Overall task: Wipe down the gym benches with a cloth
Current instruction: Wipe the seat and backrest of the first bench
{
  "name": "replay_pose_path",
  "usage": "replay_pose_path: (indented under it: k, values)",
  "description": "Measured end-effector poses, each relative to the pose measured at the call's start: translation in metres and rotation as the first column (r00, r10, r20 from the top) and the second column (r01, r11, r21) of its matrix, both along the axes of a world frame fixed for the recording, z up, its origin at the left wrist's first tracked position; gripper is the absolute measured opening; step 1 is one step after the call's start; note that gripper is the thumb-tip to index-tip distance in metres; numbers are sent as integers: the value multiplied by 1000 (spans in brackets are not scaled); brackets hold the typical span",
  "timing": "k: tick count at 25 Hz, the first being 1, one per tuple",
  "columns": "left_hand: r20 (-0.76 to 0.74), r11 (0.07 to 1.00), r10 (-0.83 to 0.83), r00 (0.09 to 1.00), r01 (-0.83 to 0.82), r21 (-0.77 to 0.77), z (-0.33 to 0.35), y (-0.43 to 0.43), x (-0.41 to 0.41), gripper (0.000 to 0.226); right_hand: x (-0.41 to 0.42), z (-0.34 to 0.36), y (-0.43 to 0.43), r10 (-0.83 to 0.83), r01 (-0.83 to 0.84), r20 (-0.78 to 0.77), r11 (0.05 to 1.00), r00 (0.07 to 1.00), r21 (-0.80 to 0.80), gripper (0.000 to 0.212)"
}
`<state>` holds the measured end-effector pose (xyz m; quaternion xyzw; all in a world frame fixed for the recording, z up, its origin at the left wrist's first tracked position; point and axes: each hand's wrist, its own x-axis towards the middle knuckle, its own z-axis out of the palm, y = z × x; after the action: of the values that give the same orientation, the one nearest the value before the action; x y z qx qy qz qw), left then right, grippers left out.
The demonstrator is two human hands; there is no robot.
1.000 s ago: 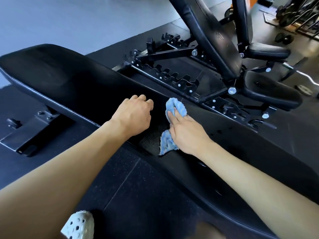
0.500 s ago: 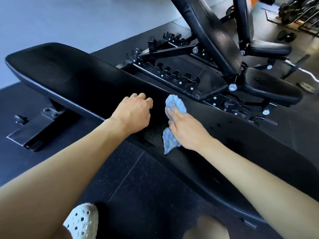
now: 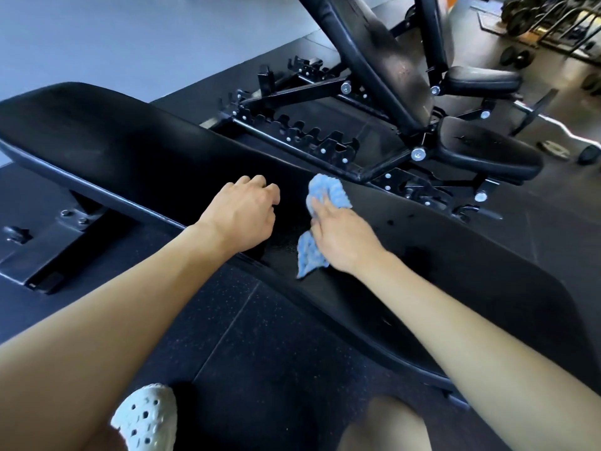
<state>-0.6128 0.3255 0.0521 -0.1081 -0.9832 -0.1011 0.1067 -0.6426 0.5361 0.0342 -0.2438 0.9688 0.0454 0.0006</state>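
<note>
A long flat black bench [image 3: 107,148] runs from the upper left to the lower right across the view. My right hand [image 3: 341,236] presses a crumpled light blue cloth [image 3: 328,193] flat against the bench top near its middle; part of the cloth sticks out below the palm. My left hand [image 3: 244,216] rests on the pad just left of the cloth, fingers curled into a loose fist with nothing in it.
Behind the flat bench stands an adjustable incline bench [image 3: 383,60] with its seat pad [image 3: 487,151] and a notched black frame [image 3: 309,138]. Dumbbells on a rack [image 3: 533,14] sit at the far right. My white perforated shoe [image 3: 146,418] is on the rubber floor.
The right hand and cloth have hardly shifted on the pad, perhaps slightly up. The left hand stays put. The view has moved a little.
</note>
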Motion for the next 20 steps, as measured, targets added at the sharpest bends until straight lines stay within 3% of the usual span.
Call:
replay_pose_path:
  k: [1, 4, 6, 9, 11, 13, 14, 17, 20]
  values:
    - [-5, 1000, -3, 1000, 3, 9, -1, 3, -1, 30, 14, 3, 5, 45, -46, -19, 998, 999, -44, 52]
    - [-13, 999, -40, 999, 40, 22, -2, 13, -4, 30, 2, 7, 23, 155, -151, -29, 983, 987, 106, 40]
    - [-1, 998, -56, 998, 56, 34, -3, 17, -3, 29, -33, 9, 33, -37, 35, 26, 995, 999, 95, 25]
    - [-10, 998, -53, 999, 54, 35, -4, 15, -1, 29, -69, 2, 26, -243, 231, 53, 958, 969, 168, 22]
    - [-12, 999, -32, 999, 32, 36, -3, 9, -2, 29, -53, -3, 9, -153, 146, 24, 972, 988, 185, 31]
    - [-15, 999, -13, 1000, 14, 29, -1, 4, -3, 30, -14, -5, 0, -70, 68, 53, 997, 996, 46, 59]
    - [-11, 1000, -5, 1000, 5, 31, 0, 3, -4, 30, 2, -2, 1, -58, 62, 74, 996, 996, -65, 63]
    - [-2, 999, 7, 1000, -7, 40, 1, -1, -2, 30, -7, 3, 9, -35, 36, 60, 999, 998, -26, 59]
    - [-7, 999, 31, 999, -31, 41, 4, -8, 6, 30, -46, -1, -9, -174, 171, 73, 985, 982, 34, 51]
